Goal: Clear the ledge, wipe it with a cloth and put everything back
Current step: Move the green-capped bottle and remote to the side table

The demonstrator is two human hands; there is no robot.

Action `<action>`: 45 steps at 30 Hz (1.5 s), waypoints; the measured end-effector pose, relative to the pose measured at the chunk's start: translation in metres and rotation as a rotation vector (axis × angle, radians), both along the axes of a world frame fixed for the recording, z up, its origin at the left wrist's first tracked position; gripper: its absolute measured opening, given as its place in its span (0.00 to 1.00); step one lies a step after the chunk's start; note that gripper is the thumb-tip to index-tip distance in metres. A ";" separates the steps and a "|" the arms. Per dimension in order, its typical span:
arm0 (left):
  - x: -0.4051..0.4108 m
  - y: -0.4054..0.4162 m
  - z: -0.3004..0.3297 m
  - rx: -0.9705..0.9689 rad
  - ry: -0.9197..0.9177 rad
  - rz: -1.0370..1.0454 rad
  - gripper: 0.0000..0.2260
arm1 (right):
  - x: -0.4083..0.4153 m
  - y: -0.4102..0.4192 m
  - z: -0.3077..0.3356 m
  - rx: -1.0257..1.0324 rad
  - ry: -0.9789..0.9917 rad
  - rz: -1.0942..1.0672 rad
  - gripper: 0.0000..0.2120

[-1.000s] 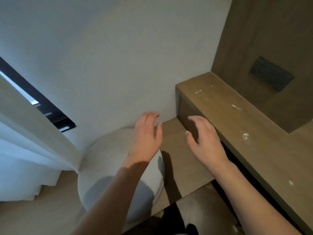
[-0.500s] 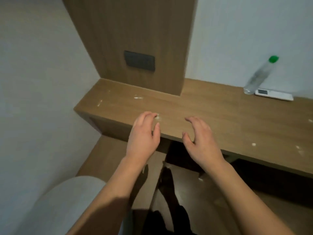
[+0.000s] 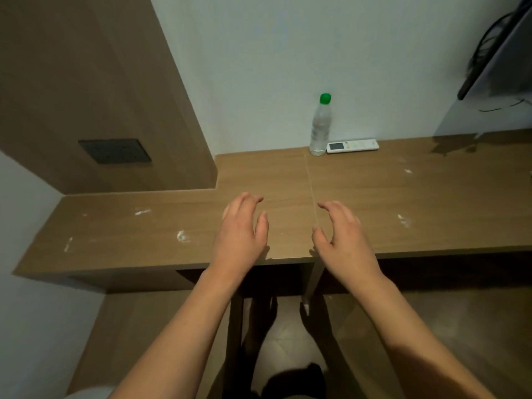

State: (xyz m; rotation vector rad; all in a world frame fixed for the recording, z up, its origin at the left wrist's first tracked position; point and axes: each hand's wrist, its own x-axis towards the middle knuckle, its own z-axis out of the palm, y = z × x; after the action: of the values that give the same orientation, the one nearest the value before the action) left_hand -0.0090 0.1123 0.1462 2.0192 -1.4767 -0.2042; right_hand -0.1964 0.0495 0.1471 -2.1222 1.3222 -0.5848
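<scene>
A long wooden ledge [image 3: 431, 203] runs across the view, marked with several white smudges. At its back by the wall stands a clear plastic bottle [image 3: 320, 128] with a green cap. A white remote control [image 3: 352, 145] lies flat just right of the bottle. My left hand [image 3: 240, 234] and my right hand [image 3: 341, 237] hover side by side over the ledge's front edge. Both have loosely curved fingers and hold nothing. No cloth is in view.
A wooden wall panel [image 3: 86, 82] with a dark socket plate [image 3: 114, 151] rises at the left. A dark screen with cables [image 3: 501, 47] hangs at the upper right. Under the ledge are dark floor tiles [image 3: 288, 349], and a white stool's rim [image 3: 86, 394] shows at bottom left.
The view has swung right, from the white stool and ledge end to the ledge's middle. The bottle and remote have come into view. Both hands stayed empty and out in front.
</scene>
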 end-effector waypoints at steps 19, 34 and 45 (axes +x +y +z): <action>0.036 -0.195 -0.024 -0.013 0.126 -0.004 0.14 | 0.022 -0.180 -0.033 0.160 -0.084 -0.174 0.23; 0.016 -0.422 -0.036 0.119 0.257 0.007 0.24 | -0.002 -0.368 -0.075 0.194 0.223 -0.279 0.25; -0.002 -0.469 -0.066 0.128 0.143 0.096 0.19 | 0.001 -0.493 -0.173 0.165 0.485 0.045 0.30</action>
State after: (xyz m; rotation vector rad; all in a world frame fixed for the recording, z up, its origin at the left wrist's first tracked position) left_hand -0.0107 -0.3572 0.0805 2.1231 -1.3050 -0.4036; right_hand -0.1949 -0.4439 -0.0261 -2.2260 1.5054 0.0705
